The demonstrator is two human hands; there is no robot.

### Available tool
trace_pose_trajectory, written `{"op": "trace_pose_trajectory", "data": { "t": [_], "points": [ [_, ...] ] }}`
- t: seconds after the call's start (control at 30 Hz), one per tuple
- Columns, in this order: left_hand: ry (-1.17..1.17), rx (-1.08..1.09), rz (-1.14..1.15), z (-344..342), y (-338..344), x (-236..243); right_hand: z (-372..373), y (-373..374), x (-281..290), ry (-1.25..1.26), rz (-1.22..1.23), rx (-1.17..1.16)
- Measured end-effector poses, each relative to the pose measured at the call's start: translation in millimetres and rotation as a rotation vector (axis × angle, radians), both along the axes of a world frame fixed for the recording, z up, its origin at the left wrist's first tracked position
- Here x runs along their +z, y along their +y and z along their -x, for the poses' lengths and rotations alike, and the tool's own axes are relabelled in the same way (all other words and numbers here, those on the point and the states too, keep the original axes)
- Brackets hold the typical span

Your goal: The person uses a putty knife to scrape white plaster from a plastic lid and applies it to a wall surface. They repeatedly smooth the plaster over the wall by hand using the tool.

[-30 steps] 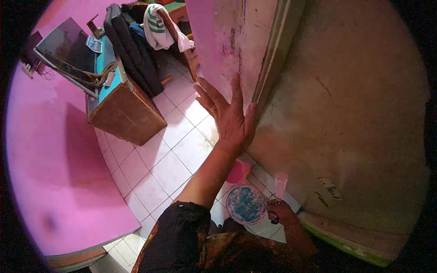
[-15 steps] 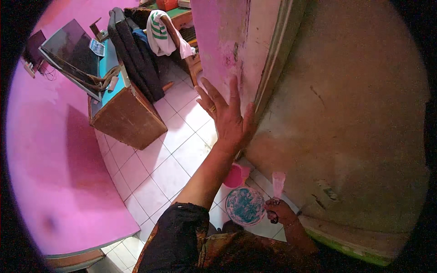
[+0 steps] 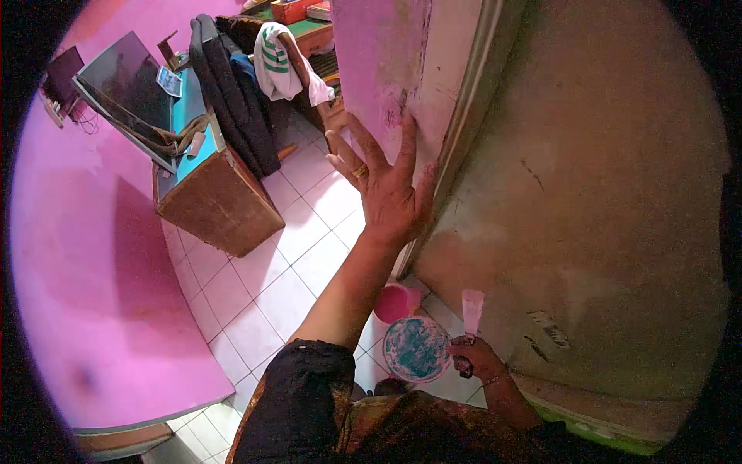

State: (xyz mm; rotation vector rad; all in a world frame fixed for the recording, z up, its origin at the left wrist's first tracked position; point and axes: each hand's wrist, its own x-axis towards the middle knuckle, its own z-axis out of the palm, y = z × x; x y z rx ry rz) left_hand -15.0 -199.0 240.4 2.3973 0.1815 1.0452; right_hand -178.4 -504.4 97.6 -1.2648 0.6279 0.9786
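Fingers of my left hand spread flat on the pink wall; right hand grips a scraper, handle hidden, beside a round lid.

Black short sleeve, gold ring on L hand, wrist bangle R.

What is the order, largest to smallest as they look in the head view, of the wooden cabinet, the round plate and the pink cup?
1. wooden cabinet
2. round plate
3. pink cup
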Motion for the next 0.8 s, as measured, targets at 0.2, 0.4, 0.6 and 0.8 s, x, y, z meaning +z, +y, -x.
{"op": "trace_pose_trajectory", "data": {
  "t": [0.2, 0.4, 0.6, 0.8],
  "points": [
    [-0.004, -0.049, -0.001, 2.7, 0.7, -6.8, -7.4, 6.8, 10.8, 0.032, 0.03, 0.006],
    [0.063, -0.086, -0.075, 12.2, -7.3, -14.6, -9.5, 4.5, -0.2, 0.012, -0.023, 0.01],
    [-0.02, -0.097, -0.018, 6.9, -23.8, -21.7, -14.4, -4.1, -14.8, -0.044, -0.019, 0.045],
    [-0.056, -0.124, 0.097, -4.9, -21.5, -21.2, -18.0, -5.4, -7.6, -0.005, 0.014, 0.074]
  ]
}}
